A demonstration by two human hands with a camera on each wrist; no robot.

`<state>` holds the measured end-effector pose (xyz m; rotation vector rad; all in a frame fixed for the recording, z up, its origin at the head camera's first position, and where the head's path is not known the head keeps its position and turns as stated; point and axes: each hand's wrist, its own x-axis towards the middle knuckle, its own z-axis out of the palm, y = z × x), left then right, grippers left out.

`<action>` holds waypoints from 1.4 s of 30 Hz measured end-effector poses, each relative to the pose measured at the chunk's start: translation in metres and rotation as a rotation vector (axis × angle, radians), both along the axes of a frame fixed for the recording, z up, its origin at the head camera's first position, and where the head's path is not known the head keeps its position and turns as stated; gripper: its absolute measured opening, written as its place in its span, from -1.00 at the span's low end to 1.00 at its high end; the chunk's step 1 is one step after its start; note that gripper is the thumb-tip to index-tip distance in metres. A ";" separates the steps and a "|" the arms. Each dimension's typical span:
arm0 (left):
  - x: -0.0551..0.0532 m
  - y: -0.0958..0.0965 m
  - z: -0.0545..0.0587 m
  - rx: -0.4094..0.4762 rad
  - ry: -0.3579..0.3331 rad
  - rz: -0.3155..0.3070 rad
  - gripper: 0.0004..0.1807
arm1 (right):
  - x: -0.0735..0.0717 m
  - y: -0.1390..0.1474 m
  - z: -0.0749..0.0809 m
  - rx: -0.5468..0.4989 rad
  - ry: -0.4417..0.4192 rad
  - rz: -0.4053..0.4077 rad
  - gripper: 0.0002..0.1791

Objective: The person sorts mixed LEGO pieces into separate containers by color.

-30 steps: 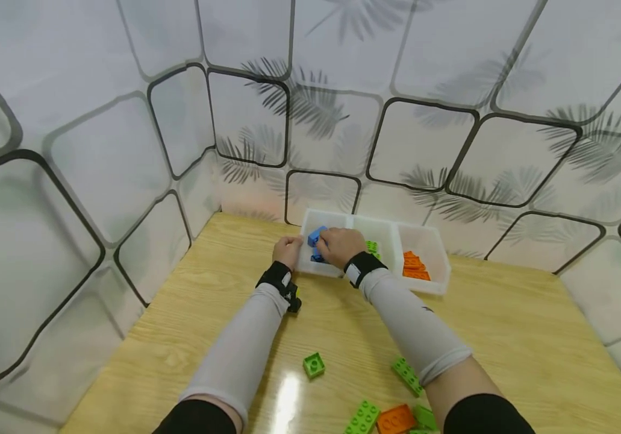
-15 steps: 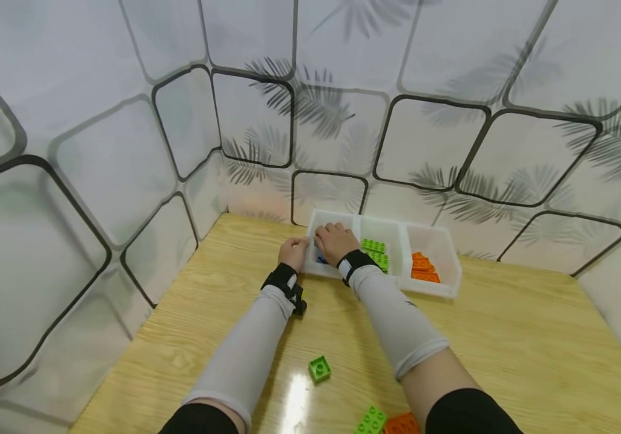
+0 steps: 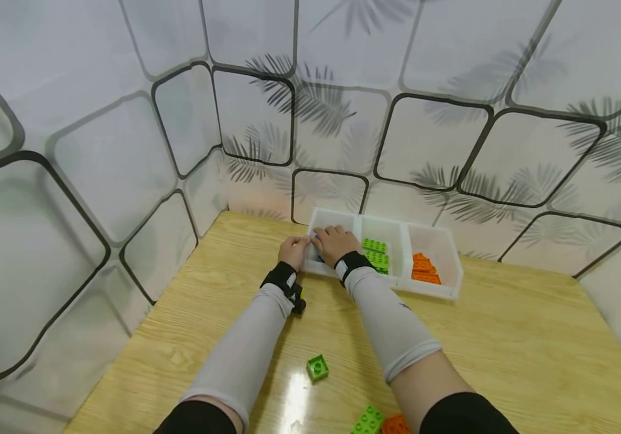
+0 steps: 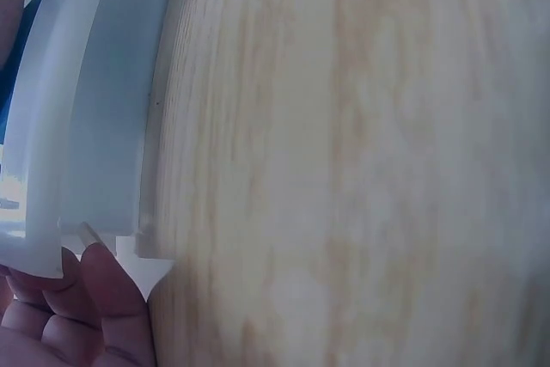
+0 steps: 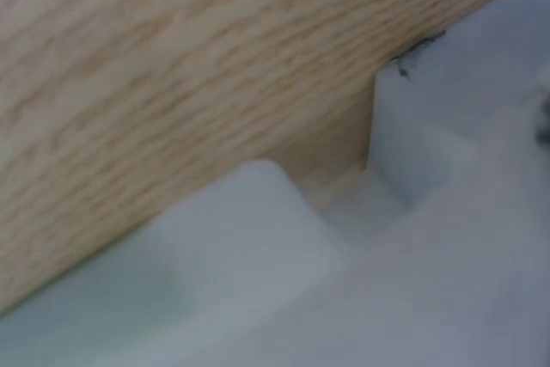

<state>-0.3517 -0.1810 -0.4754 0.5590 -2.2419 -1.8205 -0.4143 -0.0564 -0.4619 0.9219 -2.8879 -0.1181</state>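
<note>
A white three-compartment box [image 3: 426, 290] stands by the back wall. My left hand [image 3: 292, 251] grips its left end; in the left wrist view, the thumb [image 4: 112, 290] and fingers pinch the box's rim corner. My right hand [image 3: 336, 244] reaches into the left compartment, fingers bent downward. A bit of a blue toy brick [image 3: 317, 236] shows between its thumb and forefinger, the rest hidden by the hand. Blue also shows behind the box wall in the left wrist view. In the right wrist view only the blurred box wall [image 5: 249, 247] and wood appear, no hand.
Green bricks [image 3: 376, 259] lie in the middle compartment and orange bricks [image 3: 424, 269] in the right one. On the wooden table [image 3: 196, 313], a small green brick [image 3: 318, 367] lies nearer, with another green brick [image 3: 368, 421] and an orange brick [image 3: 395, 425] at the front edge.
The right hand, earlier pinching a blue brick plainly in view, has moved left and lower over the left compartment, covering most of the blue. The left hand stays at the box's end.
</note>
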 end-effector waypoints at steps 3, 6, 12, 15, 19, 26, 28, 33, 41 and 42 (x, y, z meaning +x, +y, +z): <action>0.001 0.008 -0.002 -0.006 -0.001 -0.016 -0.53 | 0.004 0.009 0.000 0.003 0.014 -0.003 -0.43; 0.002 0.015 -0.003 -0.013 -0.006 -0.029 -0.52 | 0.006 0.018 -0.002 -0.012 0.025 0.003 -0.42; 0.002 0.026 -0.005 0.009 -0.003 -0.037 -0.55 | 0.006 0.034 -0.002 -0.239 0.052 0.054 -0.50; 0.001 0.028 -0.008 -0.006 -0.007 -0.046 -0.53 | 0.009 0.042 -0.001 -0.307 0.060 0.102 -0.52; 0.001 0.026 -0.013 -0.008 -0.014 -0.048 -0.52 | 0.021 0.048 -0.001 -0.301 0.052 0.172 -0.48; 0.002 0.015 -0.010 -0.004 -0.008 -0.033 -0.53 | 0.055 0.058 0.002 -0.231 0.050 0.315 -0.34; 0.001 0.009 -0.007 -0.014 -0.009 -0.030 -0.53 | 0.066 0.061 0.004 -0.209 0.012 0.347 -0.29; -0.004 -0.001 0.003 0.000 -0.016 -0.042 -0.50 | 0.097 0.070 0.010 -0.083 -0.122 0.387 -0.22; -0.007 -0.002 0.004 0.003 -0.039 -0.051 -0.47 | 0.153 0.081 0.008 0.021 -0.321 0.538 -0.08; -0.006 -0.001 0.003 0.005 -0.043 -0.057 -0.47 | 0.159 0.082 0.006 0.017 -0.337 0.566 -0.08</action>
